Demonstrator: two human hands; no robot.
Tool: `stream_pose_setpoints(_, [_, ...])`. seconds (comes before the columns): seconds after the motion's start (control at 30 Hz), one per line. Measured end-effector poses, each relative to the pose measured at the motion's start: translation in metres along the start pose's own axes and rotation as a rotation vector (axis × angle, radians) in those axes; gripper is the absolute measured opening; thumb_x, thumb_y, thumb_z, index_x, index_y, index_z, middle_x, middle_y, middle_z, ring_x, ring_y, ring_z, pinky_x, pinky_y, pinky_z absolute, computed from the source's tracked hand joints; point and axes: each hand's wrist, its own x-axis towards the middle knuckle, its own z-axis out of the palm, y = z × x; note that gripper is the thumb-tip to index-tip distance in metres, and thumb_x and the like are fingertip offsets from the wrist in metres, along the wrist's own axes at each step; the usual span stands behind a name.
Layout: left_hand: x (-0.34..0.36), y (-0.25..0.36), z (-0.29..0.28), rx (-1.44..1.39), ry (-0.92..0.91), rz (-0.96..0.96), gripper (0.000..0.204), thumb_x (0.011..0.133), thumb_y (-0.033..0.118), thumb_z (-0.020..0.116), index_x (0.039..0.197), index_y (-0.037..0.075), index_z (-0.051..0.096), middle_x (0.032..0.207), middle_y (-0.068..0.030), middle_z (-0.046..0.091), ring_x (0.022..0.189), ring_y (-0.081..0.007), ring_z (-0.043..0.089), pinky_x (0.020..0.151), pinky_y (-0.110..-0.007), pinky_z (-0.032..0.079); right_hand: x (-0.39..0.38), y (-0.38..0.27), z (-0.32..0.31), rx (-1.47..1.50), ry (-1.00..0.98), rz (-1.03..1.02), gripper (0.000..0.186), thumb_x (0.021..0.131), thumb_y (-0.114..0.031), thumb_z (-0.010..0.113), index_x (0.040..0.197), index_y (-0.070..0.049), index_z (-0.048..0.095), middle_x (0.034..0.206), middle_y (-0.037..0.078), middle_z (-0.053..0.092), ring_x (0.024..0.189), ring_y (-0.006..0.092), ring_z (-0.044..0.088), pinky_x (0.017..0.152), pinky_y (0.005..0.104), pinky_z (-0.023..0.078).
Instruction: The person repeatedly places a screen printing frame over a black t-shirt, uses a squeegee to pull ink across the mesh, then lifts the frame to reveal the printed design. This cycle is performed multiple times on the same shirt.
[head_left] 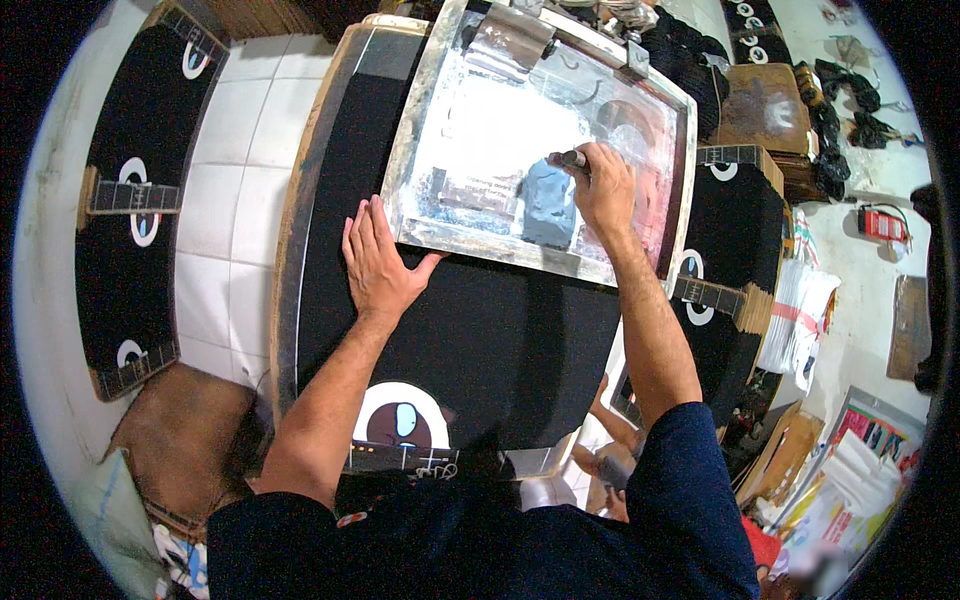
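Observation:
A screen-printing frame (399,205) lies tilted over a black fabric panel (430,330) on the board in front of me. My left hand (383,265) is at its near left corner, fingers stretched along the side edge and thumb by the lower edge. My right hand (606,188) is closed over the mesh, gripping a short dark handle (572,158); whatever is at its lower end cannot be made out. Beside that hand, a blue-grey patch (548,205) marks the mesh. A printed eye motif (402,418) shows on the black panel close to my body.
Black printed panels lie on a long board (135,100) at the left and on another (725,250) at the right. White tiled floor (225,200) runs between. A brown seat-like block (190,430) stands lower left; a red fire extinguisher (882,224) is far right. Another person's arm (612,425) shows beneath my right arm.

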Motion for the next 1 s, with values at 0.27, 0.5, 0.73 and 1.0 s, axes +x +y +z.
stream_pose_setpoints(0.27, [0.0, -0.003, -0.001, -0.008, -0.037, -0.007, 0.124, 0.076, 0.056, 0.086, 0.16, -0.006, 0.018, 0.157, -0.0292, 0.035, 0.15, -0.0367, 0.033, 0.126, -0.055, 0.021, -0.099, -0.05, -0.046, -0.135, -0.344, 0.037, 0.044, 0.082, -0.028, 0.082, 0.12, -0.012, 0.069, 0.114, 0.007, 0.07, 0.122, 0.0283, 0.057, 0.108, 0.0461, 0.036])
stream_pose_setpoints(0.5, [0.002, -0.003, -0.001, -0.001, -0.028, 0.003, 0.124, 0.074, 0.057, 0.085, 0.158, -0.008, 0.02, 0.158, -0.0286, 0.035, 0.149, -0.0386, 0.034, 0.125, -0.056, 0.023, 0.099, 0.002, 0.009, 0.11, -0.206, -0.046, 0.052, 0.084, -0.03, 0.085, 0.126, -0.006, 0.067, 0.128, 0.019, 0.069, 0.12, 0.0393, 0.065, 0.1, 0.0476, 0.052])
stream_pose_setpoints(0.73, [0.003, -0.003, -0.001, 0.009, -0.059, 0.0, 0.123, 0.075, 0.057, 0.084, 0.158, -0.009, 0.021, 0.157, -0.0299, 0.035, 0.149, -0.0388, 0.034, 0.125, -0.056, 0.022, 0.241, -0.012, 0.096, -0.242, -0.155, -0.044, 0.076, 0.068, -0.034, 0.095, 0.131, -0.004, 0.064, 0.122, 0.021, 0.071, 0.115, 0.0357, 0.068, 0.096, 0.0458, 0.055])
stream_pose_setpoints(1.0, [0.002, -0.005, -0.001, -0.035, -0.051, 0.0, 0.122, 0.076, 0.055, 0.084, 0.158, -0.009, 0.021, 0.156, -0.0299, 0.036, 0.149, -0.0391, 0.034, 0.125, -0.056, 0.022, 0.2, -0.048, 0.045, -0.21, -0.274, 0.034, 0.063, 0.073, -0.035, 0.089, 0.13, -0.02, 0.068, 0.106, 0.015, 0.076, 0.101, 0.0351, 0.073, 0.084, 0.0482, 0.058])
